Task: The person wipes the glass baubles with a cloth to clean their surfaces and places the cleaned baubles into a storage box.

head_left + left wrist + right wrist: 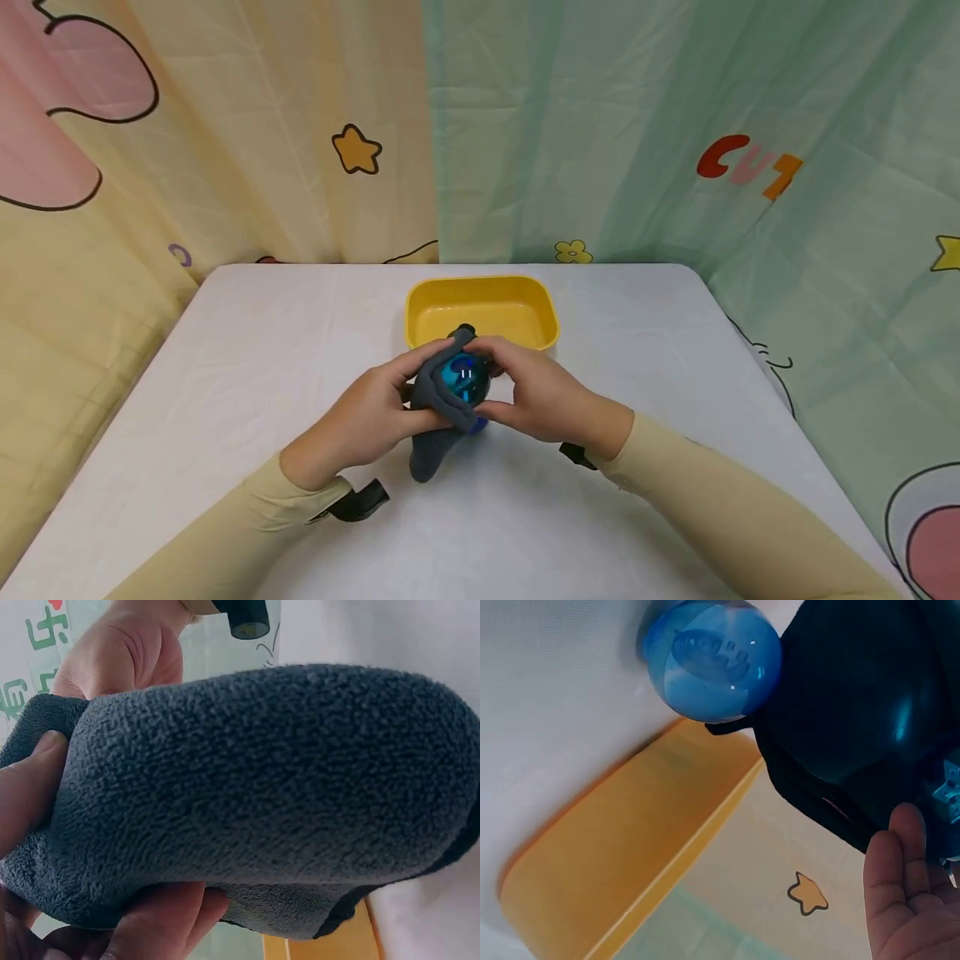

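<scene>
A glossy, see-through blue-teal rounded object point(465, 379) is held between my two hands, with a dark grey plush cloth point(432, 392) wrapped round its left side. My left hand point(367, 421) grips the cloth against the object, fingers above and thumb below. My right hand point(551, 396) holds the object from the right, fingers and thumb curled towards it. Fluffy cloth point(262, 780) with a black edge fills most of the left wrist view. Low beside the large dark body point(847, 697), the right wrist view shows a blue rounded part point(714, 664) with raised marks.
Just beyond the hands, a yellow rectangular tray point(553, 321) stands on the white-covered table point(637, 333). Patterned curtains point(600, 125) hang behind the table and along its sides. A black wrist camera point(360, 502) sits under the left sleeve.
</scene>
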Demonstrator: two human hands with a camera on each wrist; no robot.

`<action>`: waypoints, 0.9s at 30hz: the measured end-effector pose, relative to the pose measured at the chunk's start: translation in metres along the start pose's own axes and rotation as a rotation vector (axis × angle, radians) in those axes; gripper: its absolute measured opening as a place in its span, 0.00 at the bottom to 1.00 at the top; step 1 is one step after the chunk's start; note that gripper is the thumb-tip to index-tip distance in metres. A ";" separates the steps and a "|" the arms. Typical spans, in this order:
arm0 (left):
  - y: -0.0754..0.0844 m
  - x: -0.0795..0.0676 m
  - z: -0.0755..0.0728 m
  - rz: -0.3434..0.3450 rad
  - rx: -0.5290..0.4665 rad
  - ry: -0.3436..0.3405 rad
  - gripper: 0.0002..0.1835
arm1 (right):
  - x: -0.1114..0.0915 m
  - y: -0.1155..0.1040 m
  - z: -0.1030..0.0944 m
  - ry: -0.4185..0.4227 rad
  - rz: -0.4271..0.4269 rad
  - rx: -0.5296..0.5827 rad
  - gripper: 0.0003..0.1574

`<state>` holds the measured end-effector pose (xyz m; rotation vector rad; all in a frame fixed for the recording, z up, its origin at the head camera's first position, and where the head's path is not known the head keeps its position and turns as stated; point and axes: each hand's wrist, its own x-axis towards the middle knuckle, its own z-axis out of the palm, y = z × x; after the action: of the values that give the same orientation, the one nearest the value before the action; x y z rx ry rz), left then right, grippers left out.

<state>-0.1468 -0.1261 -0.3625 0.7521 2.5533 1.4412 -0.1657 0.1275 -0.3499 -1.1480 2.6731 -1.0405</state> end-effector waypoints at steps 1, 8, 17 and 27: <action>0.000 0.000 0.000 -0.002 0.005 0.003 0.43 | 0.000 -0.001 0.001 0.001 0.018 0.000 0.42; 0.000 0.001 0.001 -0.014 0.015 0.024 0.43 | 0.003 0.000 0.006 0.015 0.060 -0.014 0.42; -0.002 0.001 -0.001 -0.001 -0.009 0.034 0.43 | 0.003 0.000 0.010 0.076 0.046 0.012 0.41; -0.003 0.002 -0.003 -0.007 -0.028 0.046 0.41 | 0.002 0.002 0.018 0.038 0.152 0.372 0.30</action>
<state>-0.1506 -0.1290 -0.3630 0.7132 2.5610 1.5053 -0.1630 0.1166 -0.3647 -0.8477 2.4010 -1.4600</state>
